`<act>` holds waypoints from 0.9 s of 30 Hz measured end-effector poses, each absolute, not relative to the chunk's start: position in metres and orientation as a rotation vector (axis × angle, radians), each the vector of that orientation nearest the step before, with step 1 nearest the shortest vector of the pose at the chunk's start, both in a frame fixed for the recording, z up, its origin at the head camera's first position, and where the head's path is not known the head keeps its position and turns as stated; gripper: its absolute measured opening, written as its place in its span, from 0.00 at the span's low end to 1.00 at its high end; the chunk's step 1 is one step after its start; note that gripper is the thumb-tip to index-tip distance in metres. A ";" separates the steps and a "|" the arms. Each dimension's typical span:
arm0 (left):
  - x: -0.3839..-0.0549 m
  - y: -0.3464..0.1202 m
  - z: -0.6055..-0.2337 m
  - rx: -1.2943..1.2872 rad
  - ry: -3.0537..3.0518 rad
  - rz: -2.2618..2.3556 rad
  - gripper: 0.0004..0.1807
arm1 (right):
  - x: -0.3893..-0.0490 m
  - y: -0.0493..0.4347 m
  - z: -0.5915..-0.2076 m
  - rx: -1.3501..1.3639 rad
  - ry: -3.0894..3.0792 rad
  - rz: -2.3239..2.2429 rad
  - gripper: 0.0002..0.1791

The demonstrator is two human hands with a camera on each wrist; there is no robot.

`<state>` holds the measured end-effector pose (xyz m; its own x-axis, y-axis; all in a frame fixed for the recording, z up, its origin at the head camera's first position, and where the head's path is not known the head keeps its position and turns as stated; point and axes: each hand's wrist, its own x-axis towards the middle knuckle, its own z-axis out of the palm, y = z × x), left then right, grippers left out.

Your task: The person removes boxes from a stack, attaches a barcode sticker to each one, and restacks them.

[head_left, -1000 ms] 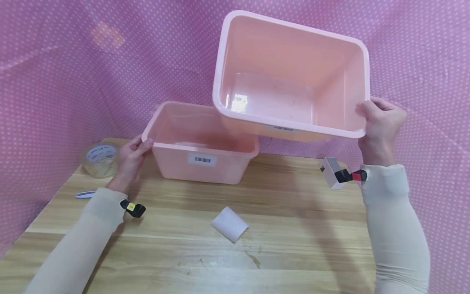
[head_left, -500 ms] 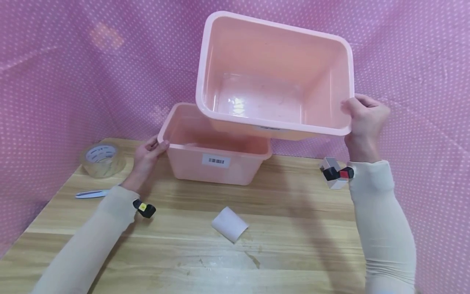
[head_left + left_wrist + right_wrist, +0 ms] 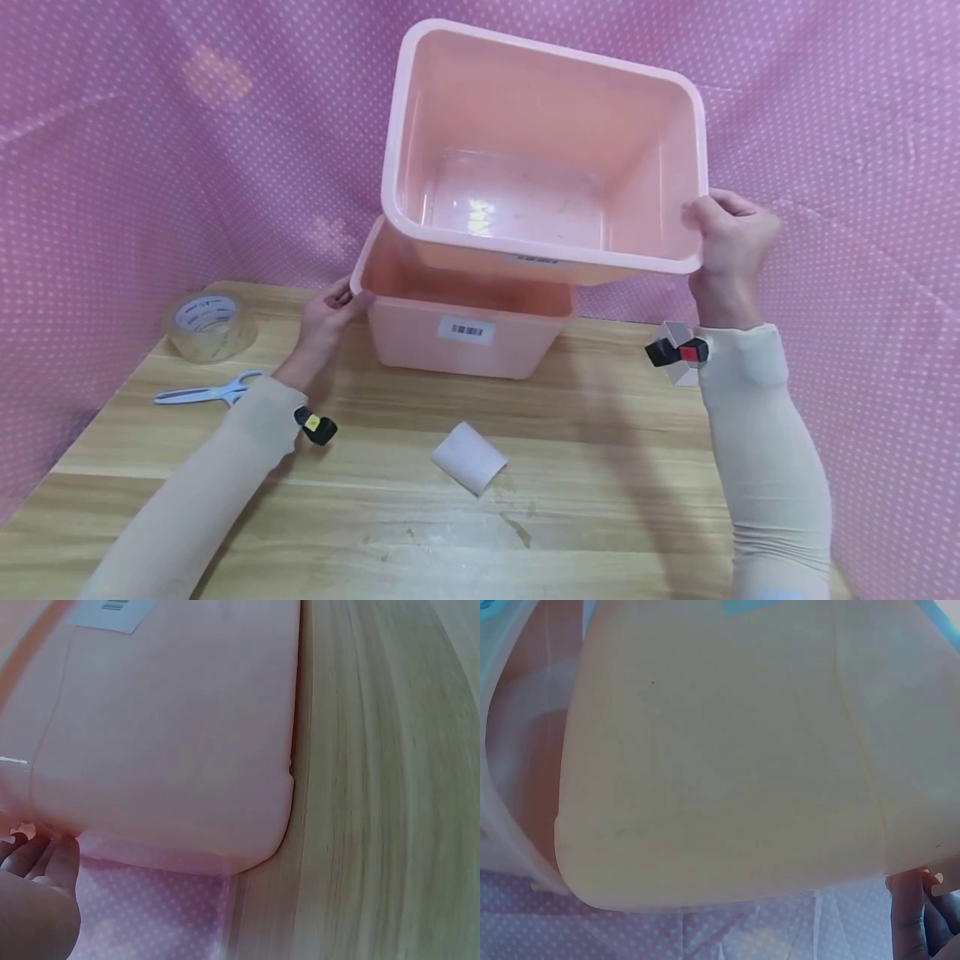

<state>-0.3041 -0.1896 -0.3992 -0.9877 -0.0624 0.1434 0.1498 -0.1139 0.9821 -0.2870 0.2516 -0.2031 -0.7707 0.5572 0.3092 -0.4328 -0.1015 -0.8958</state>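
Note:
My right hand [image 3: 735, 246] grips the right end of a pink plastic bin [image 3: 517, 196], thumb inside the rim, and holds it in the air, tilted so its bare inside faces the camera. Below and partly behind it, a second pink bin [image 3: 405, 333] with a barcode label stands on the table. My left hand [image 3: 326, 325] holds that lower bin's left rim at the corner. In the left wrist view the fingers [image 3: 64, 862] curl under the lower bin's [image 3: 180, 742] rim. The right wrist view has the raised bin's outer wall [image 3: 720, 765] overlapping the lower bin's opening.
On the wooden table [image 3: 360, 517] a roll of clear tape [image 3: 213, 329] and light-blue scissors [image 3: 202, 393] lie at the left. A small white folded piece [image 3: 470, 458] is in front. A white box [image 3: 681, 375] sits behind the right wrist. Pink dotted cloth [image 3: 135, 192] hangs behind.
The lower bin has slid to the right with my left hand on it. My right hand has carried the raised bin left, more directly over the lower one. More of the scissors shows.

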 end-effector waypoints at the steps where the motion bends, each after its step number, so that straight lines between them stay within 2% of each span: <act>1: -0.305 -0.189 -0.399 -0.100 -2.023 -2.227 0.33 | -0.288 0.250 -0.204 -0.138 -1.520 1.926 0.10; 12: -0.313 -0.179 -0.402 -0.177 -2.154 -2.130 0.36 | -0.294 0.235 -0.211 -0.125 -1.544 1.939 0.11; 27: -0.291 -0.161 -0.407 -0.307 -2.164 -2.052 0.33 | -0.289 0.238 -0.222 -0.110 -1.635 1.968 0.11</act>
